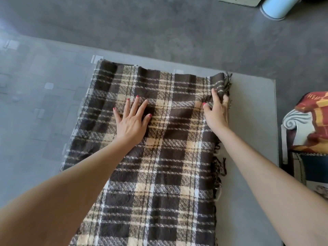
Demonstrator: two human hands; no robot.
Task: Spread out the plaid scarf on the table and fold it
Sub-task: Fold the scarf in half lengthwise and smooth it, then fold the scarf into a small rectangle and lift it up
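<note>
The plaid scarf (pixel 159 166), brown, cream and white with dark fringe along its right edge, lies flat on the glass table (pixel 252 121), reaching from the far edge to the bottom of the view. My left hand (pixel 132 119) rests flat on the scarf's upper middle, fingers spread, holding nothing. My right hand (pixel 217 110) sits at the scarf's upper right edge, its fingers curled around the fringed border, where a fold of cloth stands up against them.
Bare glass lies left and right of the scarf, over a grey floor. A chair (pixel 305 132) with a red and yellow cloth stands off the table's right edge. A pale blue round object (pixel 276 8) sits on the floor at the top right.
</note>
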